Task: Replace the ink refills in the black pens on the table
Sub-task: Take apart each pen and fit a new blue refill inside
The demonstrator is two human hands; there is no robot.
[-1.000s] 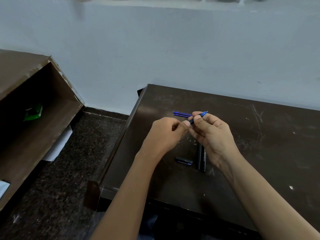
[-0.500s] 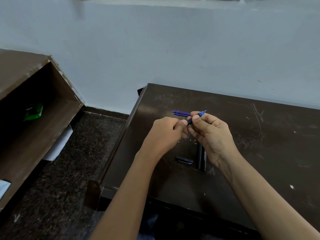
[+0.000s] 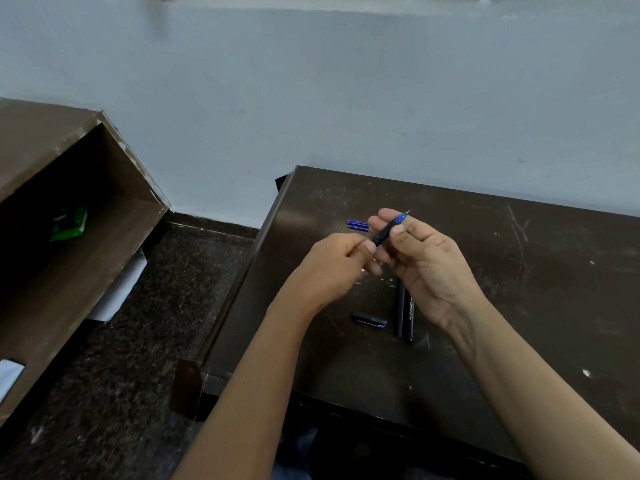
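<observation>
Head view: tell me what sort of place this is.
Probably a plain study or office corner indoors: a scratched dark table standing by a bare painted wall, an open brown shelf unit beside it, and a speckled stone floor.

Right hand (image 3: 427, 268) pinches pen (image 3: 385, 234); left hand (image 3: 332, 261) curled, grips its lower end.

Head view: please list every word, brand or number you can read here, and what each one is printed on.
"OCTANE", then a smaller word, probably "Gel": white print along a black pen lying on the table.
The pen cap: no legible text.
The held pen in the right hand: no print shows.
The green packet on the shelf: too blurred to read.
</observation>
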